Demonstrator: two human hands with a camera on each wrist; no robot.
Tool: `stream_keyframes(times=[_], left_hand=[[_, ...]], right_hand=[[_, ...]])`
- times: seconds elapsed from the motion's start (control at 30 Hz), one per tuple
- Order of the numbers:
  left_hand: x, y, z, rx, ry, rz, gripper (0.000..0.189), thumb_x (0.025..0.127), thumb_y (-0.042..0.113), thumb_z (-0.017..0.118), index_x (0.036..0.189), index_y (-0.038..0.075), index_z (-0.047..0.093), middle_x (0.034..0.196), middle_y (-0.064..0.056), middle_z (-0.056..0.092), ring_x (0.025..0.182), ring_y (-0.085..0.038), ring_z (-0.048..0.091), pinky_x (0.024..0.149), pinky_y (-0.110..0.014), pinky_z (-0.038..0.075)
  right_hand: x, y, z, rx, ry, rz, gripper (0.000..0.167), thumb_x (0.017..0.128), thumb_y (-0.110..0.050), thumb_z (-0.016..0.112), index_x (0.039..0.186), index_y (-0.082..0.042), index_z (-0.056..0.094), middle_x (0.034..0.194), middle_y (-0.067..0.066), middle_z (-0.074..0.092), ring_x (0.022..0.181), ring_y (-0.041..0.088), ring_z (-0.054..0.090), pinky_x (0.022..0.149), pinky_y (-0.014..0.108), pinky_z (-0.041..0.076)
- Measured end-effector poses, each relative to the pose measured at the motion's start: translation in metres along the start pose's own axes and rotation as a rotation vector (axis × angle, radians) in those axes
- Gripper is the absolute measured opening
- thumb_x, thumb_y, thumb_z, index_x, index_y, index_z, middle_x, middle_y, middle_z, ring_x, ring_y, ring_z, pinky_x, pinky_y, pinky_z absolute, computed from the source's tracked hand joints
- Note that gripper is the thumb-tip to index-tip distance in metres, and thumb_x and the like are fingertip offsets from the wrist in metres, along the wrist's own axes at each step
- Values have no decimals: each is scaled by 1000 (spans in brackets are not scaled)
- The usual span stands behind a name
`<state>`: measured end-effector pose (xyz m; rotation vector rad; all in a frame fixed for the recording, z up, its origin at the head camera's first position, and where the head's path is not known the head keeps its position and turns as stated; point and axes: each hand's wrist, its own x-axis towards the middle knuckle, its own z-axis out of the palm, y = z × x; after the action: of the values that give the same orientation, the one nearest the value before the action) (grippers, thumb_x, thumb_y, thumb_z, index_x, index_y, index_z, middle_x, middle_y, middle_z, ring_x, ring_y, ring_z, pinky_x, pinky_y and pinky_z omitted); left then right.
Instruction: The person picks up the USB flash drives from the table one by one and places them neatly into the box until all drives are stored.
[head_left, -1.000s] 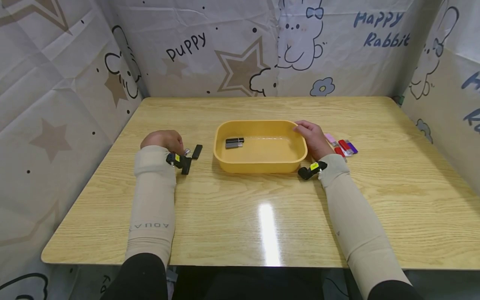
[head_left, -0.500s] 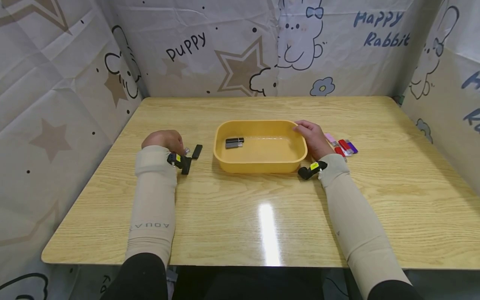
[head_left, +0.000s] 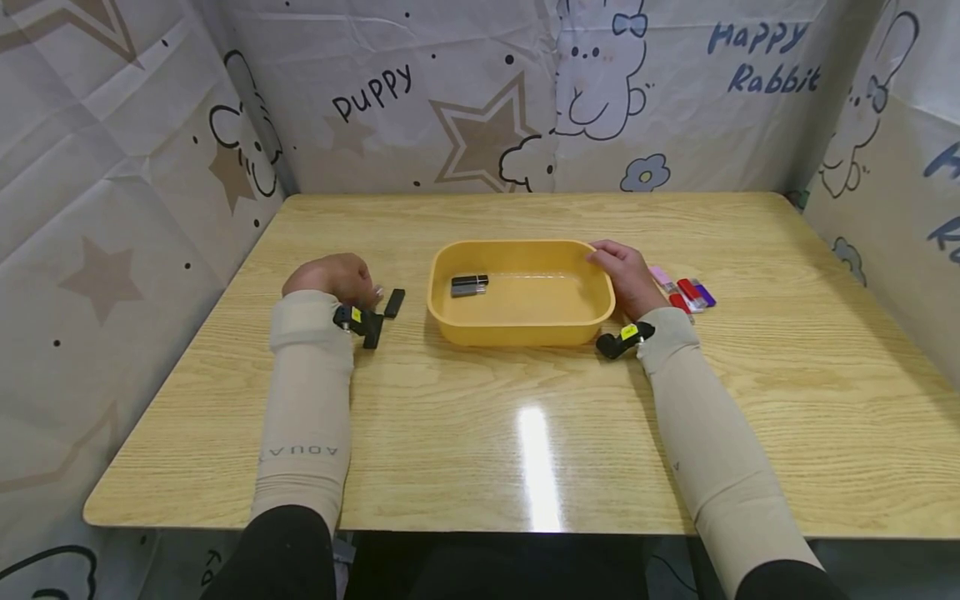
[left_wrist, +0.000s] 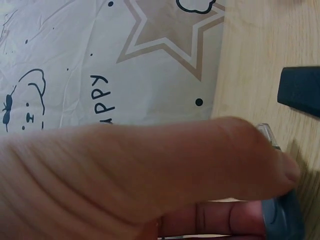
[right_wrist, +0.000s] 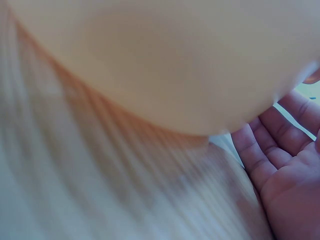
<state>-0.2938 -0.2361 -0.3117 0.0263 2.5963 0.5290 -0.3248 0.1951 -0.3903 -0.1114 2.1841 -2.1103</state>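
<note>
My left hand (head_left: 333,279) is low over the left part of the table. Its thumb and fingers pinch a small grey-blue stick with a clear end (left_wrist: 285,217), partly hidden by the thumb in the left wrist view. Just to the right of that hand lies a short black stick (head_left: 394,303). In the middle stands a yellow plastic box (head_left: 521,335). My right hand (head_left: 632,279) grips the box by its right end, the thumb over the rim and the fingers along the outer wall. Inside, a black stick (head_left: 469,281) and a grey stick (head_left: 468,292) lie side by side.
Several small coloured sticks, among them a red one (head_left: 687,289) and a purple one (head_left: 705,295), lie on the table (head_left: 450,433) to the right of the right hand. Printed cloth walls (head_left: 465,50) enclose the table's back and sides.
My left hand has curled in slightly and shifted a little right, and the clear end of the stick has moved with its fingertips. Right hand and box have stayed put.
</note>
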Motion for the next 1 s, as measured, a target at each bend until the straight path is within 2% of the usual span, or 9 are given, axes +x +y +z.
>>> stream_keyframes(times=[0.2, 0.37, 0.57, 0.83, 1.0], left_hand=[[3, 1, -1, -57, 12, 44, 22, 88, 22, 66, 98, 4, 58, 87, -10, 58, 73, -23, 52, 58, -34, 43], [5, 6, -2, -18, 52, 91, 21, 91, 21, 61, 103, 4, 58, 93, -11, 59, 81, -25, 52, 64, -34, 43], [7, 11, -5, 6, 87, 136, 20, 88, 17, 60, 103, 3, 58, 95, -12, 59, 81, -25, 51, 70, -37, 43], [-1, 20, -9, 26, 128, 194, 23, 87, 17, 61, 105, 4, 56, 100, -12, 57, 81, -25, 48, 67, -36, 40], [-7, 26, -11, 25, 141, 207, 23, 88, 18, 60, 107, 5, 56, 104, -13, 57, 84, -26, 47, 68, -37, 39]], right_hand=[[1, 2, -1, 13, -1, -4, 30, 94, -18, 55, 119, -2, 61, 110, 10, 62, 88, 17, 62, 73, 23, 54], [2, 2, -1, 13, -1, -6, 30, 94, -18, 55, 119, -2, 61, 111, 10, 61, 89, 17, 61, 73, 23, 53], [1, 0, -1, 13, -7, -7, 32, 94, -18, 55, 120, 0, 59, 111, 10, 61, 88, 16, 61, 74, 22, 53], [-1, -2, 0, 14, -4, -3, 34, 94, -18, 55, 122, 1, 58, 113, 12, 61, 88, 16, 61, 74, 22, 53], [-1, -2, 0, 12, -4, 2, 35, 94, -19, 56, 122, 1, 58, 113, 11, 61, 89, 16, 61, 74, 22, 53]])
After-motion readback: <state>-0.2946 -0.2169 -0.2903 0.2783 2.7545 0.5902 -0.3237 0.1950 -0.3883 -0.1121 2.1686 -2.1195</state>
